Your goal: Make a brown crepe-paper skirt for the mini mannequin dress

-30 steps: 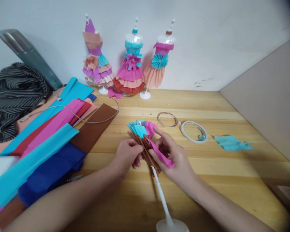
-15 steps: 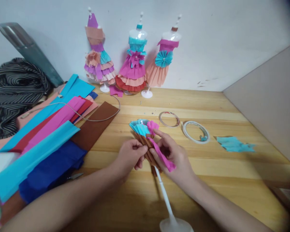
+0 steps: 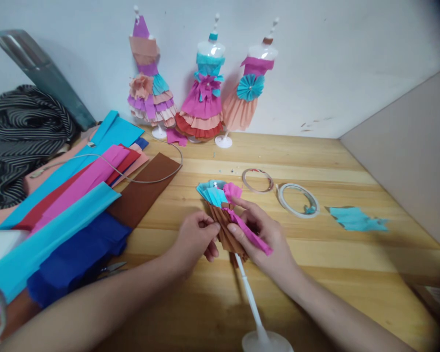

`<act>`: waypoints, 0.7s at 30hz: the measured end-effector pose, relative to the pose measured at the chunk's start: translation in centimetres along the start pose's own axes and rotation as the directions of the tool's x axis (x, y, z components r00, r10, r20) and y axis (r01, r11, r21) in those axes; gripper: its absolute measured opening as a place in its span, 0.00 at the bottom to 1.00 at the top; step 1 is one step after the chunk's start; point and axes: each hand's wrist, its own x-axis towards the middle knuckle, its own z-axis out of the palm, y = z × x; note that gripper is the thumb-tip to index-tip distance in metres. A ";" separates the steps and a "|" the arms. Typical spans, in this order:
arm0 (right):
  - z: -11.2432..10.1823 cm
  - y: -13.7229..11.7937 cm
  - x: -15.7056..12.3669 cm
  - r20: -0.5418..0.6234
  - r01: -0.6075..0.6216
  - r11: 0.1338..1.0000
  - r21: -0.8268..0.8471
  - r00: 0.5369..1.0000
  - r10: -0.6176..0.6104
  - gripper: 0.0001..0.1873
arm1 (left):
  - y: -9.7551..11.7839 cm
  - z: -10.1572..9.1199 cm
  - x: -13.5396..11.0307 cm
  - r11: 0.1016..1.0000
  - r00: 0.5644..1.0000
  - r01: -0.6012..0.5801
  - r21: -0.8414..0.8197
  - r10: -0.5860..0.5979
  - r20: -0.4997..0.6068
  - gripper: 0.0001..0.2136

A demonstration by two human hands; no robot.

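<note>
A small mannequin lies tilted over the wooden table (image 3: 315,156), its white stand (image 3: 258,322) pointing toward me. It wears a pleated brown paper skirt (image 3: 223,231) with turquoise pleats (image 3: 210,193) at the top. My left hand (image 3: 194,239) pinches the skirt's left side with closed fingers. My right hand (image 3: 260,237) grips the right side and presses a pink paper strip (image 3: 251,234) across the skirt.
Three dressed mannequins (image 3: 205,83) stand at the wall. Sheets of coloured crepe paper (image 3: 69,205) cover the left, with a cord (image 3: 146,180) over them and small scissors (image 3: 113,267) below. Two tape rolls (image 3: 297,199) and a turquoise scrap (image 3: 357,218) lie right. Striped cloth (image 3: 18,132) is far left.
The pink strip has been drawn straighter and lower across the brown skirt by my right hand. My left hand has stayed pinched on the skirt.
</note>
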 end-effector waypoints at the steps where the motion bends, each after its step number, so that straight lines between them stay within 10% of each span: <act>1: 0.0 0.0 0.0 0.001 -0.017 1.000 0.010 1.000 0.017 0.22 | 0.1 0.0 -0.1 1.000 1.000 0.001 -0.016 -0.001 0.006 0.09; 21: 0.0 -0.1 0.0 0.023 0.044 0.998 -0.045 0.999 -0.043 0.18 | -0.5 0.3 -0.1 0.999 0.997 -0.023 0.026 0.024 -0.070 0.12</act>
